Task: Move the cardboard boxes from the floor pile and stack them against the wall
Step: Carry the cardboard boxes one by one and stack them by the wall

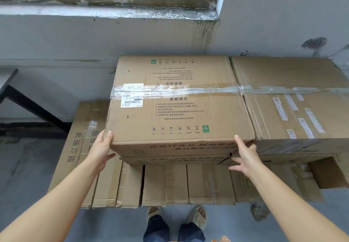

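From the head camera, looking down over both outstretched arms: a big cardboard box [175, 100] sits on top of the stack against the grey wall [56, 39], right under the window sill [113, 11]. Its top is sealed with a band of clear tape and carries a white barcode label near its left edge, printed text and a small green square near the front edge.

The left hand [103, 148] holds the box's front left corner, thumb lying on the top edge and fingers curled round underneath. The right hand [245, 156] is at the front right corner, fingers straight and spread wide, one fingertip touching the top edge and the others splayed against the front face; it grips nothing.

Just beside it on the right, touching along the side, lies a second box [294, 100] at the same height, taped across the top with several white stickers. Beneath both, a row of lower boxes [170, 183] stands on the floor [28, 166], their front faces showing. A flat carton [83, 137] with large printed characters leans at the left end of the row. A dark metal frame [28, 103] slants along the wall on the far left. The person's feet in sandals [196, 217] stand close to the front of the row.
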`<action>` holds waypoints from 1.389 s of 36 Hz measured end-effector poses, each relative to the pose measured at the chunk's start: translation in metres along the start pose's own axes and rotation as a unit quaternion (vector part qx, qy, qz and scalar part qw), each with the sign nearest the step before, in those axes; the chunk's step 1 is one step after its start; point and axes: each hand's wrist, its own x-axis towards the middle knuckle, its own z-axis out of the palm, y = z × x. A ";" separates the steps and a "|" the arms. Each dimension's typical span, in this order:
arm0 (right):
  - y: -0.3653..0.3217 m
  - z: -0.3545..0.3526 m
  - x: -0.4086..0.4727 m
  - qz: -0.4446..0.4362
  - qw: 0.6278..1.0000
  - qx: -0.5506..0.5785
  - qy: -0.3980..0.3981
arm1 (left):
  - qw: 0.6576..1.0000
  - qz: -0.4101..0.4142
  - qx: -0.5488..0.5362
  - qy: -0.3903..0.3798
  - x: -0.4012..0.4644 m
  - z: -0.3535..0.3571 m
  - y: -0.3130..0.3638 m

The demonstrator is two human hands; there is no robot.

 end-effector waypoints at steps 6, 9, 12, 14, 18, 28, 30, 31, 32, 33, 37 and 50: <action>0.002 -0.019 -0.019 -0.068 0.994 -0.083 -0.031 | 0.977 0.100 0.176 0.065 -0.016 0.002 0.019; -0.001 -0.037 -0.034 -0.148 0.972 -0.177 -0.051 | 0.958 0.189 0.209 0.054 -0.041 0.009 0.036; -0.006 -0.056 -0.057 -0.262 0.941 -0.202 -0.075 | 0.951 0.242 0.194 -0.007 -0.075 0.016 0.051; -0.006 -0.067 -0.074 -0.320 0.924 -0.187 -0.090 | 0.949 0.262 0.170 -0.049 -0.100 0.019 0.053; 0.009 -0.080 -0.103 -0.363 0.913 -0.144 -0.118 | 0.950 0.271 0.126 -0.091 -0.148 0.025 0.037; 0.085 -0.085 -0.131 -0.307 0.943 -0.079 -0.101 | 0.975 0.168 0.061 -0.131 -0.202 0.050 -0.023; 0.097 -0.081 -0.141 -0.296 0.950 -0.057 -0.083 | 0.969 0.166 0.074 -0.165 -0.200 0.049 -0.022; 0.102 -0.079 -0.147 -0.292 0.952 -0.048 -0.072 | 0.966 0.169 0.081 -0.180 -0.198 0.047 -0.020; 0.108 -0.076 -0.151 -0.287 0.955 -0.038 -0.059 | 0.962 0.171 0.089 -0.193 -0.195 0.045 -0.018; 0.114 -0.072 -0.157 -0.283 0.958 -0.024 -0.047 | 0.958 0.174 0.095 -0.207 -0.192 0.043 -0.015; 0.141 -0.052 -0.181 -0.293 0.955 0.024 0.035 | 0.932 0.224 0.143 -0.246 -0.174 0.027 -0.002; 0.239 0.019 -0.283 -0.276 0.889 0.198 0.306 | 0.818 0.236 0.239 -0.467 -0.146 -0.016 0.016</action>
